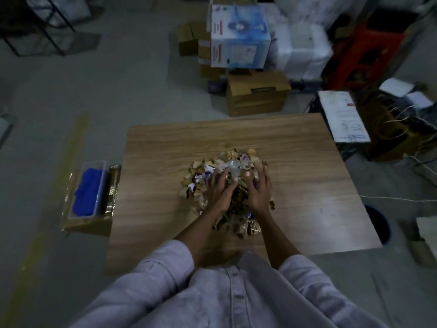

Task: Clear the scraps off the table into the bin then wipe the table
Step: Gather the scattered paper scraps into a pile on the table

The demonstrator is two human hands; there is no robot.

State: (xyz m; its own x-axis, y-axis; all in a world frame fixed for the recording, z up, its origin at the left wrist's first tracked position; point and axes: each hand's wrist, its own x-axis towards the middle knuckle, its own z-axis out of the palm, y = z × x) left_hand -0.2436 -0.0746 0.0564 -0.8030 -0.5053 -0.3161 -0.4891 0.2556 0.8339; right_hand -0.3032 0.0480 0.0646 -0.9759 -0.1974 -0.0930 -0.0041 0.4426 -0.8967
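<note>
Pale sleeves (151, 275) lead to left hand (218, 190) and right hand (259, 188), each grip released, fingers spread flat atop the scraps (201, 171) heaped on the counter (165, 147).

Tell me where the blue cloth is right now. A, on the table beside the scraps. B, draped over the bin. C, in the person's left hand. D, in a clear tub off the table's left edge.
D: the blue cloth lies in the clear tub to the left of the table, while the left hand and right hand rest on the scraps.
</note>
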